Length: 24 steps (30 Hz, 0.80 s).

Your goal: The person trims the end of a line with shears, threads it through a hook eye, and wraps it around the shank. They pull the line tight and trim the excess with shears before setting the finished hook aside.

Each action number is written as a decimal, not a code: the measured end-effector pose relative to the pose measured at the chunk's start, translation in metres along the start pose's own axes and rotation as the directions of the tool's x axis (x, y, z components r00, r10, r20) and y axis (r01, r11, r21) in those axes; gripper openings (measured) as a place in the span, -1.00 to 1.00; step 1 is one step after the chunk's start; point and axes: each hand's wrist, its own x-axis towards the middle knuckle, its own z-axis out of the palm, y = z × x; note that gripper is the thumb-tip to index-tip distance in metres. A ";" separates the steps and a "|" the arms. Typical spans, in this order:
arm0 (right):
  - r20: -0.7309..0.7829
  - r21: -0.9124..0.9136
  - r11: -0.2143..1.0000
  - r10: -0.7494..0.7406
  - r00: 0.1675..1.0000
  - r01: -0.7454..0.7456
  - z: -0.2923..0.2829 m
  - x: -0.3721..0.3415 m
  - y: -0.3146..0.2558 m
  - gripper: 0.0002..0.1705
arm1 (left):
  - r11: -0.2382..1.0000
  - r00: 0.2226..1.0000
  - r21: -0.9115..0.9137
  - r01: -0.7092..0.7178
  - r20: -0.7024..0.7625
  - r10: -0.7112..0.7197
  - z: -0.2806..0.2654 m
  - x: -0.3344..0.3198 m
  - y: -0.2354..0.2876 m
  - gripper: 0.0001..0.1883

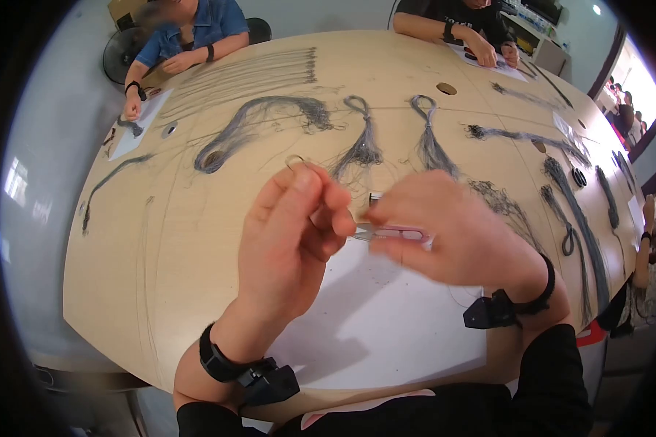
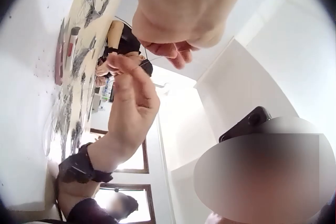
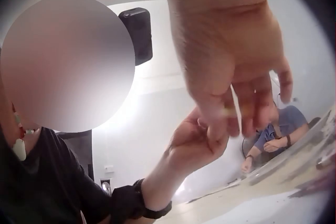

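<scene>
My left hand (image 1: 284, 233) is raised over the white paper (image 1: 408, 320), its thumb and forefinger pinching a thin, light-coloured loop (image 1: 294, 159) that stands up from the fingertips. Close beside it, my right hand (image 1: 452, 229) is blurred, with its fingertips near the left fingers. A gap shows between the right thumb and forefinger; in the right wrist view those fingers (image 3: 252, 103) hang fairly straight. Pink-handled thread snips (image 1: 401, 233) lie behind the hands at the paper's far edge, partly covered by the right hand. A small dark spool (image 1: 375, 198) stands just beyond them.
Grey thread bundles lie across the table, including two looped ones (image 1: 364, 135) (image 1: 431, 138) ahead and a long curved one (image 1: 229, 135) to the left. Long strands (image 1: 590, 226) lie at right. Two people work across the table, one in a denim shirt (image 1: 222, 22).
</scene>
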 end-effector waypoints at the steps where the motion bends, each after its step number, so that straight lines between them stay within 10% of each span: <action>1: -0.093 0.112 0.990 0.100 0.991 -0.089 -0.001 0.000 0.003 -0.83 | 1.000 1.000 -0.004 0.005 0.006 -0.005 0.001 -0.001 -0.002 -0.85; 4: -0.183 0.513 0.829 0.360 0.915 -0.223 0.002 0.000 -0.001 -0.83 | 0.978 0.999 0.206 0.037 0.009 -0.040 0.009 -0.008 -0.012 -0.87; 14: -0.273 0.190 0.982 0.043 0.961 0.010 0.007 0.001 0.006 -0.95 | 0.956 1.000 0.294 0.017 -0.021 -0.011 0.011 -0.011 -0.020 -0.91; 18: -0.219 0.254 0.942 0.278 0.935 -0.220 0.005 -0.001 0.021 -0.91 | 0.964 1.000 0.266 -0.009 0.017 0.005 0.012 -0.009 -0.006 -0.92; 21: 0.280 -0.098 0.941 0.339 0.898 -0.325 0.013 -0.012 0.039 -0.83 | 0.943 1.000 0.333 -0.004 0.026 -0.005 0.019 -0.010 0.003 -0.83; 24: 0.314 -0.218 0.937 0.331 0.890 -0.272 0.025 -0.029 0.044 -0.82 | 0.937 0.999 0.347 0.043 -0.013 -0.041 0.022 -0.013 0.005 -0.84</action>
